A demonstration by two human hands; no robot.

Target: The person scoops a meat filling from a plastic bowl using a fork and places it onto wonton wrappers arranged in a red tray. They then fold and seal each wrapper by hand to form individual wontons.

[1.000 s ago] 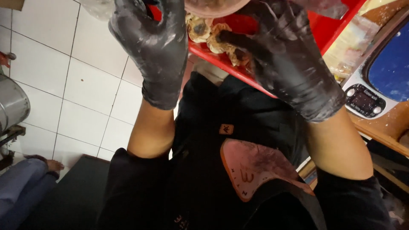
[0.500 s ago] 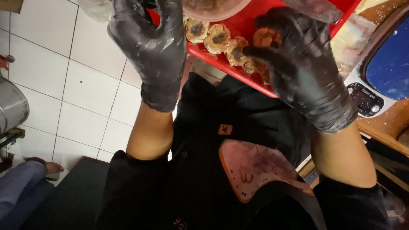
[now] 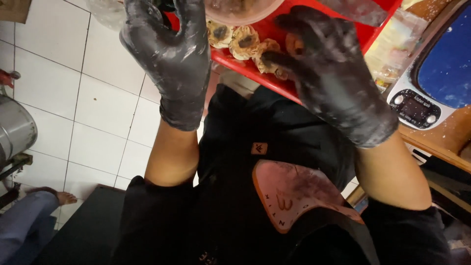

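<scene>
My left hand [image 3: 169, 54], in a smeared black glove, is raised over the left end of a red tray [image 3: 255, 68]. Its fingertips curl together at the top edge, and what they hold is hidden. My right hand [image 3: 333, 73], also gloved in black, hovers over the tray's near edge. Its thumb and fingers close around a small brown-topped dumpling [image 3: 294, 44]. Several more open-topped dumplings [image 3: 244, 41] lie in a row on the tray. A pink bowl [image 3: 240, 10] stands just behind them.
A digital kitchen scale [image 3: 417, 108] with a blue-wrapped top sits on a wooden surface at the right. Below are my black apron [image 3: 274, 147] and white floor tiles [image 3: 98, 108]. A metal pot [image 3: 14, 132] stands at the left, near another person's bare foot [image 3: 61, 198].
My right hand has lifted off the dumpling row and shifted right, uncovering more dumplings. My left hand has stayed almost still at the tray's left end.
</scene>
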